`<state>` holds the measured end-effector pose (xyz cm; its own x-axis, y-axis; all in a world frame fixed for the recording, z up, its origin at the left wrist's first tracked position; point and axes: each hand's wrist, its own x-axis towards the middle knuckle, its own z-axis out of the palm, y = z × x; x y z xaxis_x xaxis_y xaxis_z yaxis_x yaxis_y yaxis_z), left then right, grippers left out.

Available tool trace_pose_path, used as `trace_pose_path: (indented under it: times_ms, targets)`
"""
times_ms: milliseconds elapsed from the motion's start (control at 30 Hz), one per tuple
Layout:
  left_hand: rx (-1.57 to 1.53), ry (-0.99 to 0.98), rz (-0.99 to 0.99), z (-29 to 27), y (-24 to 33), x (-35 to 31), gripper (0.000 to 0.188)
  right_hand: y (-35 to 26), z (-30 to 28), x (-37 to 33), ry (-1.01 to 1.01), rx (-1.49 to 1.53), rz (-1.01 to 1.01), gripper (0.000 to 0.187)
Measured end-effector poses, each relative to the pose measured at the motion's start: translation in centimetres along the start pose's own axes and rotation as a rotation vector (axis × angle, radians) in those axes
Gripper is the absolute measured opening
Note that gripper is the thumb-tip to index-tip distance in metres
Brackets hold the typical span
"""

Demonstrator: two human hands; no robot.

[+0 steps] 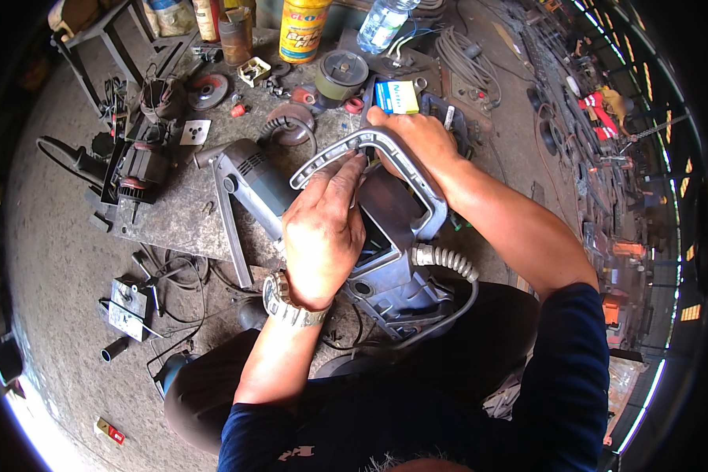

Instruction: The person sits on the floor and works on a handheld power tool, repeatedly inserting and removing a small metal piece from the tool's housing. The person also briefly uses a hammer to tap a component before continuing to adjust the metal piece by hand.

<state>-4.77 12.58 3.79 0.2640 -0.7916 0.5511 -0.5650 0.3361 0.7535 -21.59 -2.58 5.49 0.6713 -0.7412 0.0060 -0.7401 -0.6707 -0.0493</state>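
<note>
A large corded power tool [385,271] with a grey metal body lies before me, close to my knees. Its looped grey handle [405,161] arches over the upper part, with the hollow, ribbed side showing. My left hand [322,220], with a metal watch on the wrist, has its fingers pressed together against the inner side of the handle; its thumb is hidden. On the far side, my right hand [421,141] is bent round the handle, most fingertips out of sight. A dark motor housing [259,185] extends to the left. A ribbed cord sleeve [444,259] leaves the right side.
Around the metal sheet [173,224] lie a dismantled tool [143,165], a grinding disc [208,90] and a round tin [342,75]. A yellow container [303,31], water bottle [385,23] and small blue-yellow box [397,97] stand farther back. Loose cables [185,275] lie left of my knee.
</note>
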Motion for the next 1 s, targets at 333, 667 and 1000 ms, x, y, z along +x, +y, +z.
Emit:
trace_pose_path:
  times_ms: [333, 667, 1000]
  targets:
    - [-0.044, 0.010, -0.008, -0.6, -0.3, 0.7, 0.031, -0.7, -0.4, 0.2, -0.025, 0.005, 0.035, 0.022]
    - [-0.230, -0.002, -0.039, -0.6, -2.1, 1.5, 0.023, -0.6, -0.3, 0.2, -0.006, 0.055, 0.018, 0.020]
    - [-0.016, 0.050, 0.049, 0.5, -1.1, -0.3, 0.049, -0.7, -0.1, 0.6, -0.073, -0.032, 0.071, 0.041]
